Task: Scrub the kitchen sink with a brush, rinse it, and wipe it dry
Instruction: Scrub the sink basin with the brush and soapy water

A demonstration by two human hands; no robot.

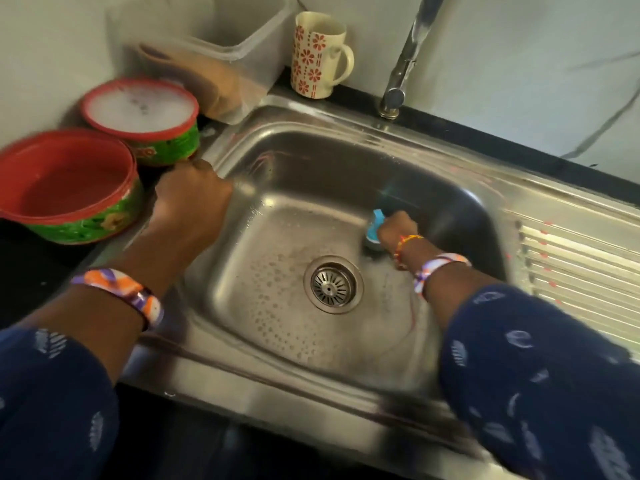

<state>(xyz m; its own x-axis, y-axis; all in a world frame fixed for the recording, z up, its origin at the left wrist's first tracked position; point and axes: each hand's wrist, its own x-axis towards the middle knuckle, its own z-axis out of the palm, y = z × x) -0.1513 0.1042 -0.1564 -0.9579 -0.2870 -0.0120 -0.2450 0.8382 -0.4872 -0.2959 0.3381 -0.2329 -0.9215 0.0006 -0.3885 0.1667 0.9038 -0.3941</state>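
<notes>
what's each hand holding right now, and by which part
Right hand grips the blue brush from above. Left hand rests fisted on the sink rim; contents unclear.

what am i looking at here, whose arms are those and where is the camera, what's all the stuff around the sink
There is no machine here. The one picture comes from a camera worn on a person's head, looking down, so the arms are that person's own.

The right hand is down in the steel sink, its grip closed on a blue brush pressed to the basin floor near the drain.

The left hand rests as a fist on the sink's left rim; whether it holds anything cannot be seen.

On the counter to the left stand two red-rimmed green bowls: the soapy bowl full of foam, and the nearer bowl.

Behind are a clear tub, a flowered mug and the tap.
</notes>
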